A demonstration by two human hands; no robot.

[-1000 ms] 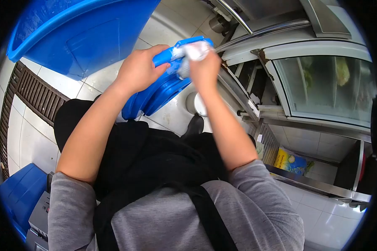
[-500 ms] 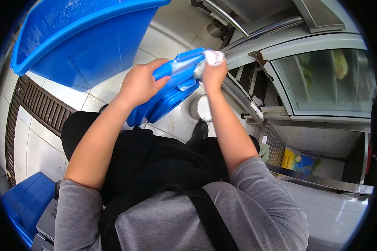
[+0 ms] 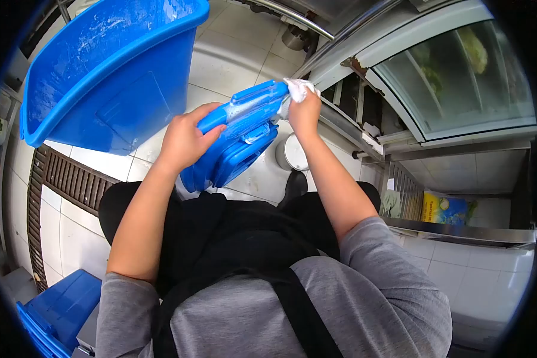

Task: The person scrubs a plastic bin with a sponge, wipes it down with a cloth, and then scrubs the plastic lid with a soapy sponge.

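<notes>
My left hand [image 3: 189,137] grips the near end of a blue plastic lid [image 3: 253,113], thumb on one side and fingers on the other. White suds streak the lid's surface. My right hand [image 3: 305,113] is closed on a white cloth [image 3: 299,89] at the lid's far right end. The lid stands tilted between my knees above the tiled floor, and its lower part is partly hidden behind my left hand and my legs.
A large blue bin [image 3: 119,89] with suds inside stands at the upper left. A floor drain grate [image 3: 77,179] runs below it. Right of my boot is a round white container [image 3: 293,152]. A glass-door cabinet [image 3: 459,77] and a metal shelf [image 3: 459,230] stand at the right.
The view has turned and shifted, showing more of the bin's inside. The cloth in my right hand has moved from the lid's upper face to its far right end. My left hand keeps its grip.
</notes>
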